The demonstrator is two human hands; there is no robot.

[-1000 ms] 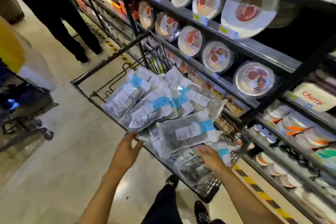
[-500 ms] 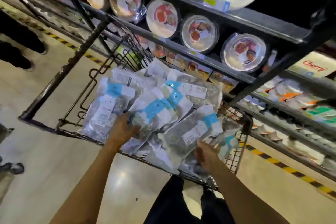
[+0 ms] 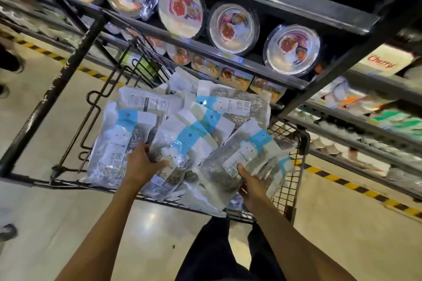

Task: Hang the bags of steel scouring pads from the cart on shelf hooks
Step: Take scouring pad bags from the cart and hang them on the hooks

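Down in the cart (image 3: 303,141), the left hand (image 3: 141,165) grips the middle bag (image 3: 182,141) while the right hand (image 3: 251,183) pinches the lower end of the right-side bag (image 3: 247,149).

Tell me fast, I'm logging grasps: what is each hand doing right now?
Left hand: holding the middle bag of steel scouring pads.
Right hand: holding the rightmost bag of steel scouring pads, thumb on top.

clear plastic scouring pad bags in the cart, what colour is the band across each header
The band is light blue, set against white; the head view shows it best.
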